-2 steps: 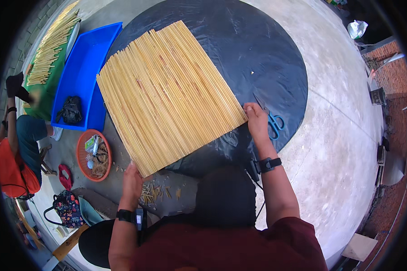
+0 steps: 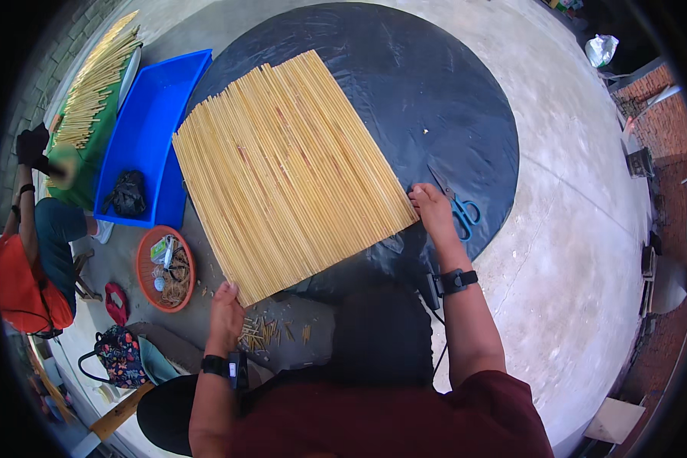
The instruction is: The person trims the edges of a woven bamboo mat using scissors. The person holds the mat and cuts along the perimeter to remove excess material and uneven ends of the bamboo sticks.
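Over the round black-sheeted table (image 2: 435,91), overhanging its near-left edge: one mat of tan sticks (image 2: 290,183), long axis slanting far-left to near-right. Left hand (image 2: 226,317), outside the table's near-left edge, pinches one corner; right hand (image 2: 433,210), above the table's near-right part, another. Fingertips beneath: hidden. Stick bindings: indistinct.

The stalk mat (image 2: 294,179) conceals the left part of the round black worktop (image 2: 435,91) and part of the left hand (image 2: 225,311). At the left, a patch (image 2: 64,169) beside the dark glove (image 2: 32,146) is blurred beyond identification. The lower edge cuts off the maroon shirt (image 2: 382,416).
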{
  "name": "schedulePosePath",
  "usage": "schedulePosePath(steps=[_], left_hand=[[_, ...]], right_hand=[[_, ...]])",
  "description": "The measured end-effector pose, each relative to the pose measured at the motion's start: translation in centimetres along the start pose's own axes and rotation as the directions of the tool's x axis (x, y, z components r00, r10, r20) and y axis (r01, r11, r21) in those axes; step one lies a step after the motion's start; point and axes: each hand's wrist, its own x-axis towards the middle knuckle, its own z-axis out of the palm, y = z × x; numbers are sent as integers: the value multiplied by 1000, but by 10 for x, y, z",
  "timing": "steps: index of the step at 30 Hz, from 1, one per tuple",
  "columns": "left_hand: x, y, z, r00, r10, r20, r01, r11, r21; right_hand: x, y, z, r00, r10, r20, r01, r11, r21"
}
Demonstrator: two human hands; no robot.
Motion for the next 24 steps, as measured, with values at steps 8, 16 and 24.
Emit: schedulePosePath(steps=[8,16,24], left_hand=[[-43,24,-10,971,114,210,-66,972,-225],[-46,49,1,906,322,275,-258,935,-243],[-76,69,4,852,437,290,-314,868,-384]], right_hand=[[-39,-20,20,949,159,273,-134,985,-108],[-39,-19,24,838,287,464,-490,769,410],[-49,-128,2,951,138,276,-216,937,273]])
